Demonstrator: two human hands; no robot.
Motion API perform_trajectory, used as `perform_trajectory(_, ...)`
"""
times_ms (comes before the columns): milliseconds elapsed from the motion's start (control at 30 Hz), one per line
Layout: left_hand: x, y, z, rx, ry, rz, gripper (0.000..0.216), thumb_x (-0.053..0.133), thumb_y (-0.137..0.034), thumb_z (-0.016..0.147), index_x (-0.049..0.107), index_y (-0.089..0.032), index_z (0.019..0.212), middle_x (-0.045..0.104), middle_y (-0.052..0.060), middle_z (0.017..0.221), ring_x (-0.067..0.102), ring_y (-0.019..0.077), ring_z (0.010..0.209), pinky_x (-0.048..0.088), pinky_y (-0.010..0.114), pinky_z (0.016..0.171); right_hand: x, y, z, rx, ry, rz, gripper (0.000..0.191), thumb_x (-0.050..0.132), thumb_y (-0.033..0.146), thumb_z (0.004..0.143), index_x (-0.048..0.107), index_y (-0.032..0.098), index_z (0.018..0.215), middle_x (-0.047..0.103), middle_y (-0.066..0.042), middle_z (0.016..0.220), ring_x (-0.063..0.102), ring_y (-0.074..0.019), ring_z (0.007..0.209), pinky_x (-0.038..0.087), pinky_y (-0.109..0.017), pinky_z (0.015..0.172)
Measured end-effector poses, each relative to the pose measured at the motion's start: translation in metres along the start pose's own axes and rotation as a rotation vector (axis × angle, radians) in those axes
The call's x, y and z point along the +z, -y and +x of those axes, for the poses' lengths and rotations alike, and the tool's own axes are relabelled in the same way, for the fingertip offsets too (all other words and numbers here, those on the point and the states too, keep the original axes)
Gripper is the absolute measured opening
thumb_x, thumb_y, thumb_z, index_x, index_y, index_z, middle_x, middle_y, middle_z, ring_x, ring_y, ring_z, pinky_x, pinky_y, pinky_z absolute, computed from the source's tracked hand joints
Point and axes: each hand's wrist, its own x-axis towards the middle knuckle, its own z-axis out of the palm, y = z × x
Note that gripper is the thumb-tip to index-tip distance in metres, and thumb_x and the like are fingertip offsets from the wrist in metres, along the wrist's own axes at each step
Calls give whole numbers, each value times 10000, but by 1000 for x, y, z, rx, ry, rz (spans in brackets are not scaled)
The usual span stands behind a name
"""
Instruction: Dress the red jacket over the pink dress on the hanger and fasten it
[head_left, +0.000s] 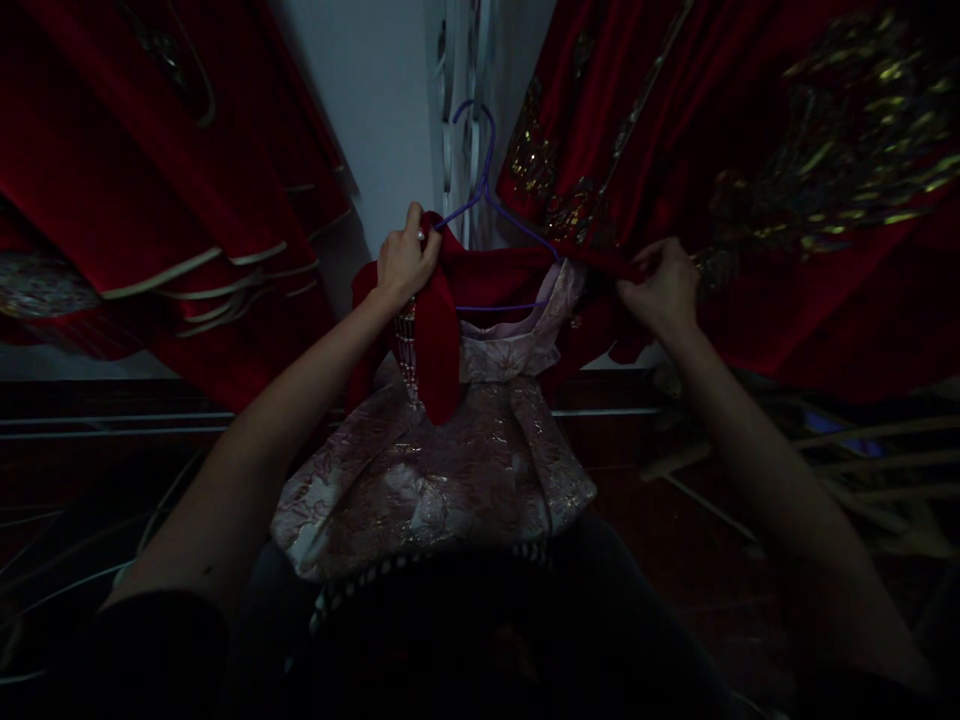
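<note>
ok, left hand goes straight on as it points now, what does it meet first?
Likely the purple hanger: its sloping arm sits at or just past the fingers of the left hand. One dim view, so depth is unclear.

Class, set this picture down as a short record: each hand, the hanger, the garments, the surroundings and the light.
Left hand: grips red garment near one hanger shoulder; ring on a finger
Right hand: pinches the red garment's cloth off to the side
Purple hanger: hook upward, between the hands
Pale pink brocade dress: below the hanger, partly covered by the red garment
Left side: red drapery with pale trim
Right side: red cloth with gold sequins
Light: dim
</note>
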Motion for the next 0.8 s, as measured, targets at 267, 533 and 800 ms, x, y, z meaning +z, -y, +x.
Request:
perform_trajectory(267, -26, 3, -25, 191, -38, 40, 320, 578, -522, 805, 515, -217, 877, 564, 111, 1063, 437, 299, 1169, 348, 445, 919, 24, 33, -15, 201, 359, 529, 164, 462, 230, 717, 529, 221, 866, 571, 1, 687, 534, -168, 590, 468, -327, 601)
perform_trajectory(533, -29, -3, -45, 199, 200, -23, 136, 565, -321, 792, 479, -216, 788, 564, 58, 823, 552, 231, 844, 410, 372, 803, 74, 107, -24, 240, 185, 787, 146, 397, 225, 749, 450, 232, 885, 507, 18, 770, 517, -140, 728, 442, -271, 728)
perform_trajectory(800, 2, -31, -67, 155, 332, -288, 209, 607, -176, 713, 499, -205, 889, 597, 20, 825, 571, 160, 755, 448, 304, 749, 101, 158, -52, 79, 463, 1017, 180, 513, 309, 720, 432, 252, 870, 533, 15, 825, 542, -144, 806, 454, -278, 789)
